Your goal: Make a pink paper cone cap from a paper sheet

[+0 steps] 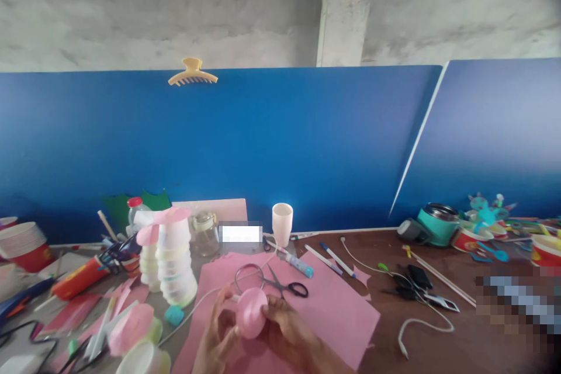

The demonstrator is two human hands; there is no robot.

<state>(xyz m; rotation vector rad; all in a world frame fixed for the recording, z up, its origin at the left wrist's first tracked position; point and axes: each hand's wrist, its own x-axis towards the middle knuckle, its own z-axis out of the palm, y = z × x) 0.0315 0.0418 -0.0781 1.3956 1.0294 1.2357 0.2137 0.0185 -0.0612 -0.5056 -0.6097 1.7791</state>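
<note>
My left hand point(219, 327) and my right hand point(287, 324) hold a round pink paper piece point(250, 314) between them, low in the middle of the view. The fingers of my left hand curl at its left edge, while my right hand pinches its right edge. Under both hands lies a large pink paper sheet point(333, 310). Just beyond the held piece, scissors point(289, 288) with black handles rest on the sheet beside a ring-shaped item point(249, 274). A blue-capped glue stick point(300, 266) lies farther back.
A white cup point(282, 223) stands near the blue partition point(284, 146). Stacked white cups point(175, 263) with pink tops stand at left, near a glass jar point(204, 234). Cables point(427, 321), a black item point(419, 276) and a teal mug point(438, 225) are at right.
</note>
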